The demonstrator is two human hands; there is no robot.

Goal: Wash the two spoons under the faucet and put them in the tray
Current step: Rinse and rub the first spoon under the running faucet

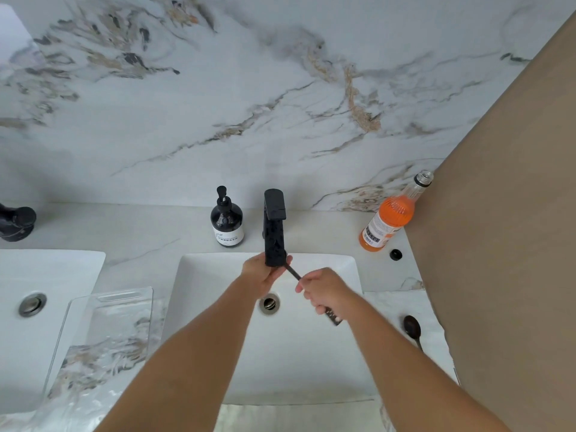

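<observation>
A black faucet (275,226) stands at the back of the white sink (327,353). My right hand (324,291) grips the handle of a dark spoon (294,272), whose bowl end is hidden under the spout and behind my left hand (265,275). My left hand is cupped around that end beneath the spout. A second dark spoon (413,328) lies on the counter to the right of the sink. A clear tray (103,332) rests on the counter left of the sink, with nothing in it.
A black soap dispenser (227,221) stands left of the faucet. An open bottle of orange liquid (391,216) and its black cap (396,254) sit at the back right. A second sink (37,307) lies at far left. A tan wall (505,244) bounds the right.
</observation>
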